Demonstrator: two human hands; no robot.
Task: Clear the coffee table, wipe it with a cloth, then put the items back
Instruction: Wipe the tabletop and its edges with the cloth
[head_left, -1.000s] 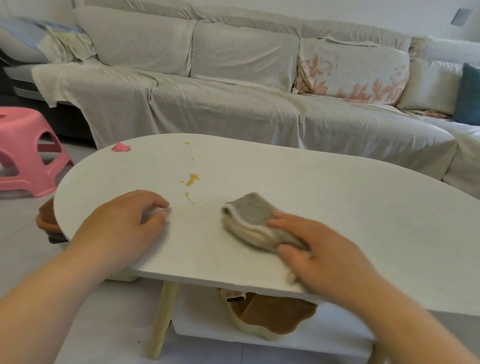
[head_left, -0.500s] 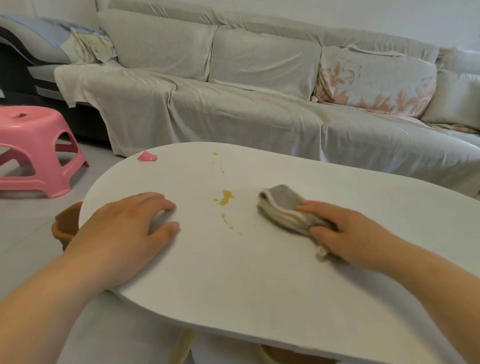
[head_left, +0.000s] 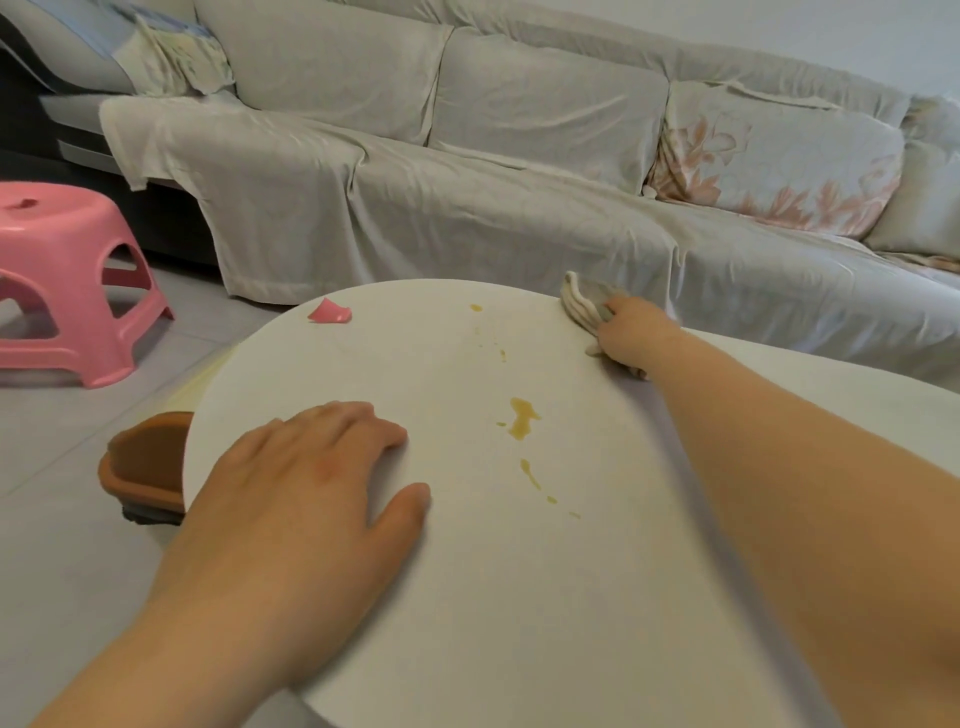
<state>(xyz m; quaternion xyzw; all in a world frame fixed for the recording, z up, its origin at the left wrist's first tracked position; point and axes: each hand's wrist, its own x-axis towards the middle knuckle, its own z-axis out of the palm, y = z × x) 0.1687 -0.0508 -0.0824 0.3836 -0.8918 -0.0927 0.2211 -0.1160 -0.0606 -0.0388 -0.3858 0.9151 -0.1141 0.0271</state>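
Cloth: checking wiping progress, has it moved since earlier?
Yes. The cloth in the right hand slid away from the yellow spill to the far edge of the table.

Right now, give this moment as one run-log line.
phase: wiping | right hand: holds cloth, far edge of table | left hand: flat on table | yellow spill: unwiped

Left grip (head_left: 306, 478) lies flat, fingers spread; right grip (head_left: 631, 332) is curled, arm outstretched forward.

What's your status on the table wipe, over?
Left hand flat on the coffee table. Right hand grips the cloth at the far edge. Yellow spill unwiped; pink fragment near the rim.
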